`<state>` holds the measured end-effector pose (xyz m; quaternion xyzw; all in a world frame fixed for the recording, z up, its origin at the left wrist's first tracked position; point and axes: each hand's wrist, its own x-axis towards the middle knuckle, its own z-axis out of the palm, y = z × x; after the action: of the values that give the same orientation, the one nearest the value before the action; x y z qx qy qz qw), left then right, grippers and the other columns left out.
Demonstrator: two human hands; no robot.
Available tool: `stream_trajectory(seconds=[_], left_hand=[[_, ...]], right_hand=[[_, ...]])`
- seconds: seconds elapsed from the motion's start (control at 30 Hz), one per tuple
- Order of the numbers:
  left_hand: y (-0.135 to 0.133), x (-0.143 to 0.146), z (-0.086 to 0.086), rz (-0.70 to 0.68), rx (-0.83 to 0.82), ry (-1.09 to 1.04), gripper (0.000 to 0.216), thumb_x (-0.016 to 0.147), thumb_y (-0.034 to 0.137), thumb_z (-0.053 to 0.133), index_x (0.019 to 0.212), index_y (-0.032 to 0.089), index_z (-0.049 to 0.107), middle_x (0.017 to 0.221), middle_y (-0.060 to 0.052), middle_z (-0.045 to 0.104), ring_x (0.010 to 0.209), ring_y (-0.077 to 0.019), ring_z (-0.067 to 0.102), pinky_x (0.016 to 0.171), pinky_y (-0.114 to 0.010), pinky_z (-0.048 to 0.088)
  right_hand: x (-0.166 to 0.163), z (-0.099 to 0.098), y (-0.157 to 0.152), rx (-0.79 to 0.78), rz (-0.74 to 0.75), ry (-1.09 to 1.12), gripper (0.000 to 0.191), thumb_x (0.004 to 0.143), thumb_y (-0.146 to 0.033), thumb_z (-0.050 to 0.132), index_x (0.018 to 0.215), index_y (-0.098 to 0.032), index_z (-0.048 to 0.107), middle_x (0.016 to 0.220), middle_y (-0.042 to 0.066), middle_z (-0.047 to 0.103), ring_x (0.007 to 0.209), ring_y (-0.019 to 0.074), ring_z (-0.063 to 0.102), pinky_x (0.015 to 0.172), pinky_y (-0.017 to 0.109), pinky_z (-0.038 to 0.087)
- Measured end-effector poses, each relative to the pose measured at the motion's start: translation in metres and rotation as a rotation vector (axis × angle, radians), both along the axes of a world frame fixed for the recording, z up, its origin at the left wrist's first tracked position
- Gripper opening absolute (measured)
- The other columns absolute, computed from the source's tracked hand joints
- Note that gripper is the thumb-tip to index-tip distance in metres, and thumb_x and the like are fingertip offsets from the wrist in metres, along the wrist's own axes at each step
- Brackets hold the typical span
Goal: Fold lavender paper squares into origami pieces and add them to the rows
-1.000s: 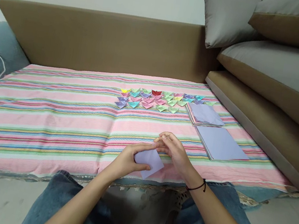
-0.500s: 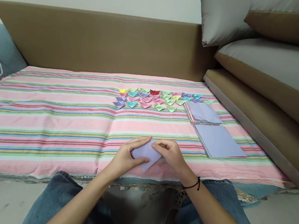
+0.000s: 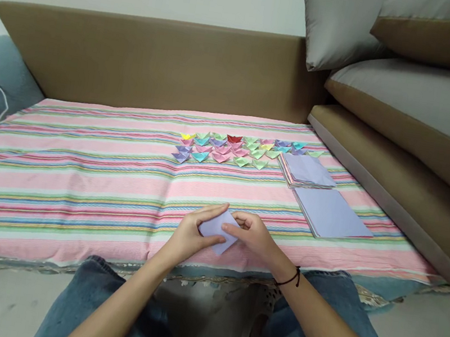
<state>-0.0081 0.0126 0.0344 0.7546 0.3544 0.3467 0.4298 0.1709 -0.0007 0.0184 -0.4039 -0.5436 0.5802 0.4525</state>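
Two paper stacks (image 3: 331, 213), folded boats (image 3: 220, 158), cushions (image 3: 423, 100), lilac square (image 3: 214, 226) held

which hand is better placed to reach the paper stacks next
Likely the right hand: the paper stacks lie on its side, nearer to it. The left hand is farther off, holding the opposite side of the small purple paper.

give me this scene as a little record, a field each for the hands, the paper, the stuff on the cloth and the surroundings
left grip: holds the purple paper from its left, thumb on top
right grip: thumb over the paper's right part; fingers partly hidden
paper: small, one corner pointing toward the person
beyond the hands: rows of folded paper shapes, many colours
to their right: back pile and front pile of paper, purple on top
surface: striped cloth
far right: stacked cushions
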Motion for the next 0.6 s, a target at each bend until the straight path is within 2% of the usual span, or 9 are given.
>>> stream_trajectory(seconds=[0.1, 0.2, 0.27, 0.33, 0.47, 0.6], left_hand=[[-0.002, 0.002, -0.001, -0.042, -0.041, -0.003, 0.066, 0.063, 0.020, 0.076, 0.124, 0.028, 0.053, 0.131, -0.004, 0.054, 0.120, -0.0246, 0.049, 0.101, -0.039, 0.040], [-0.001, -0.001, 0.002, -0.022, -0.258, -0.061, 0.078, 0.063, 0.024, 0.076, 0.133, 0.027, 0.042, 0.125, -0.008, 0.058, 0.096, -0.0234, 0.064, 0.076, -0.034, 0.055], [0.001, -0.005, 0.004, -0.004, -0.425, -0.132, 0.077, 0.067, 0.029, 0.072, 0.135, 0.022, 0.036, 0.102, -0.008, 0.068, 0.074, -0.0189, 0.068, 0.063, -0.030, 0.056], [0.003, -0.007, 0.005, 0.021, -0.516, -0.183, 0.068, 0.069, 0.032, 0.070, 0.129, 0.016, 0.041, 0.078, -0.005, 0.070, 0.063, -0.0164, 0.067, 0.061, -0.028, 0.055], [0.005, -0.009, 0.004, 0.111, -0.518, -0.260, 0.056, 0.068, 0.034, 0.071, 0.116, 0.014, 0.049, 0.068, -0.002, 0.069, 0.058, -0.0156, 0.066, 0.059, -0.027, 0.055], [0.007, -0.009, 0.004, 0.174, -0.452, -0.320, 0.046, 0.069, 0.032, 0.070, 0.107, 0.017, 0.049, 0.067, 0.000, 0.066, 0.059, -0.0154, 0.066, 0.058, -0.026, 0.054]], right_hand=[[-0.001, -0.001, 0.000, 0.011, -0.008, -0.054, 0.025, 0.067, -0.039, 0.070, 0.065, -0.015, 0.061, 0.062, -0.001, 0.059, 0.056, 0.0120, 0.052, 0.051, 0.024, 0.038], [0.004, 0.000, 0.001, 0.002, -0.019, -0.077, 0.026, 0.066, -0.039, 0.069, 0.067, -0.014, 0.063, 0.063, 0.000, 0.060, 0.057, 0.0123, 0.053, 0.051, 0.024, 0.038], [0.008, 0.001, 0.002, -0.002, -0.040, -0.101, 0.027, 0.066, -0.039, 0.069, 0.070, -0.013, 0.064, 0.065, 0.001, 0.062, 0.058, 0.0131, 0.054, 0.052, 0.024, 0.039], [0.010, 0.001, 0.003, -0.004, -0.053, -0.115, 0.028, 0.066, -0.039, 0.069, 0.071, -0.013, 0.064, 0.066, 0.002, 0.063, 0.060, 0.0141, 0.056, 0.053, 0.025, 0.040], [0.010, 0.001, 0.004, 0.010, -0.092, -0.060, 0.026, 0.066, -0.036, 0.070, 0.077, -0.016, 0.059, 0.070, 0.002, 0.066, 0.063, 0.0150, 0.061, 0.056, 0.026, 0.045], [0.009, 0.004, 0.002, -0.034, -0.157, 0.061, 0.038, 0.063, -0.035, 0.074, 0.077, -0.023, 0.041, 0.056, -0.005, 0.062, 0.056, 0.0159, 0.063, 0.055, 0.027, 0.049]])
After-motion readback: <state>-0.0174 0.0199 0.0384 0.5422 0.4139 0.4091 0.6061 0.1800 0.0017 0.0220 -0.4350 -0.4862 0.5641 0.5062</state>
